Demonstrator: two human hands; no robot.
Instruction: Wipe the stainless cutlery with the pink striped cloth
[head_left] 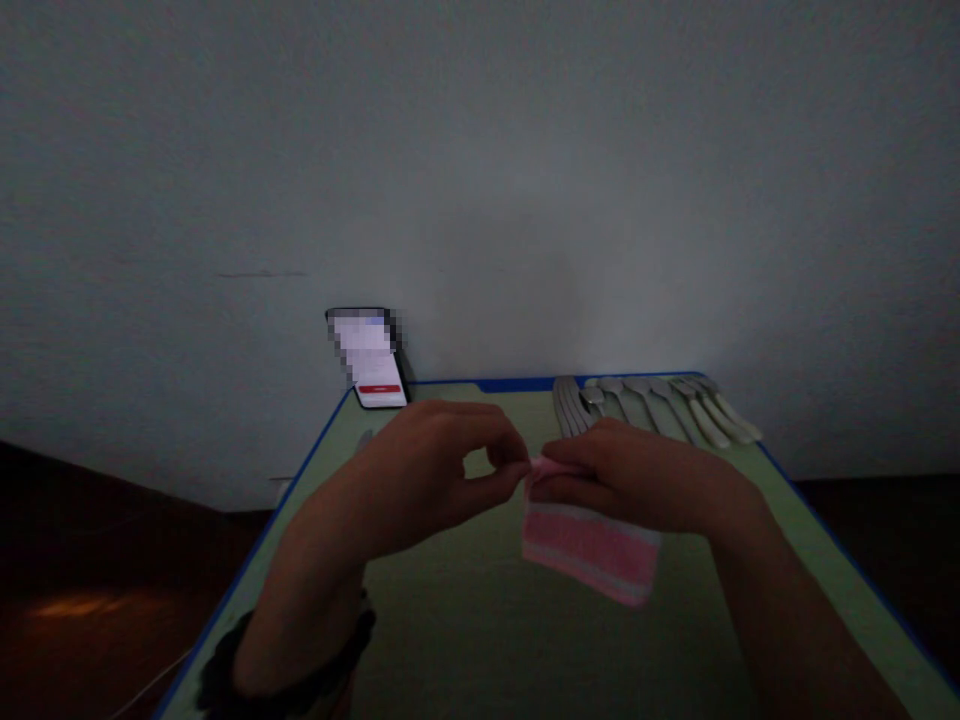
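Open table point(450, 620) near and left; spoons point(660, 405) crowding far right edge, phone point(371, 358) propped at far left corner.

Two bare forearms are in view, with no sleeves reaching the wrists. The left hand point(427, 465) carries no ring or glove that can be made out. A dark, bunched band point(300, 670), possibly fabric, encircles the left forearm near the lower edge. The right hand point(637, 480) and its forearm are unadorned. Dim lighting obscures finer detail.
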